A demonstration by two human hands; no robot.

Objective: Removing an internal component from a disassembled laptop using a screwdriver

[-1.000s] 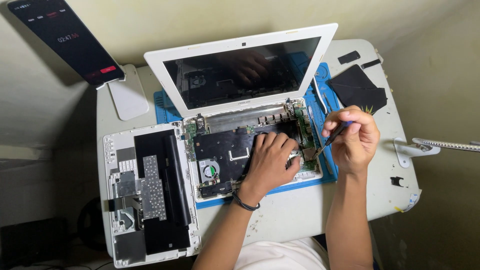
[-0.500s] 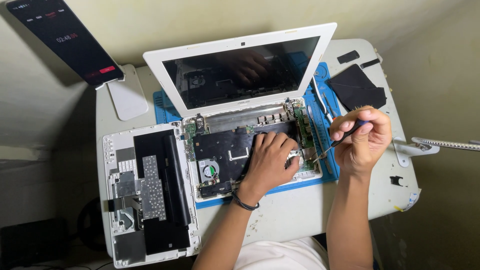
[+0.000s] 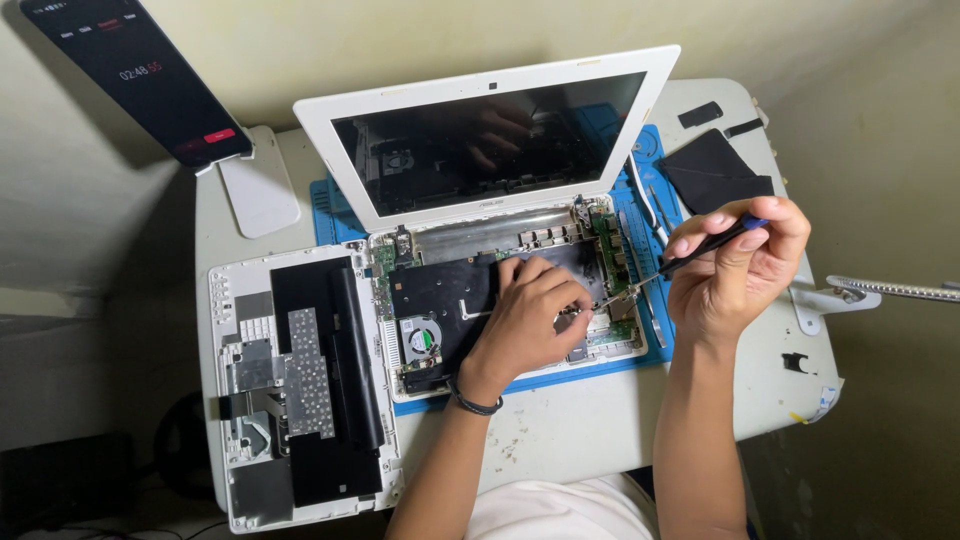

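While the left hand point(image 3: 525, 320) lies flat, palm down with fingers loosely curled, on the black sheet covering the opened white laptop base point(image 3: 500, 300), it grips nothing and simply presses on the board near the lower right corner of that base. Just to its right, the right hand point(image 3: 735, 265) is closed around a slim black screwdriver with a blue cap point(image 3: 690, 255), pinched between thumb and fingertips; the shaft slants down and to the left, its tip meeting the circuit board just beside the left hand's fingertips. Left of the left wrist sits a small round cooling fan point(image 3: 420, 338) in the base. Beyond both hands stands the tilted white-framed dark screen point(image 3: 490, 140). Under the base lies a blue rubber work mat point(image 3: 610, 365), on a pale grey table point(image 3: 560, 430). Well to the left of the left hand rests the detached white keyboard panel, underside up with black and silver foil point(image 3: 300, 385). Beyond the right hand lies a flat black square cover point(image 3: 715, 170). Far left, past the panel, a dark phone leans on a white stand point(image 3: 150, 75).
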